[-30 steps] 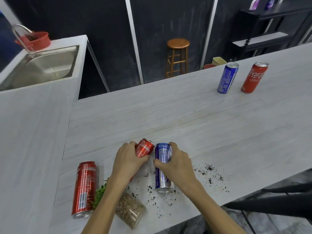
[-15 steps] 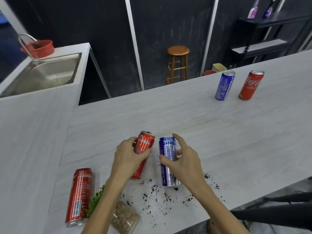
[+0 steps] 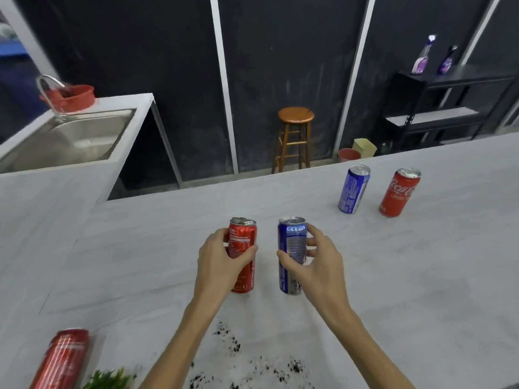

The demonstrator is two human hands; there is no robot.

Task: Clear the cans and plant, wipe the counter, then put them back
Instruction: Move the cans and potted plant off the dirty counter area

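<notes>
Behind the pale wood-grain desk [image 3: 421, 276] runs a dark wall [image 3: 140, 51] split by slim white uprights. A round wooden stool [image 3: 295, 137] stands on the floor against it. To the right, a black shelf unit [image 3: 438, 108] carries two purple spray bottles [image 3: 421, 56] on top. A small red pot [image 3: 349, 154] and a yellowish box [image 3: 364, 147] sit by its foot. Off left, a steel sink [image 3: 70, 138] with a curved tap [image 3: 46, 91] and a red bowl [image 3: 74, 96] behind.
</notes>
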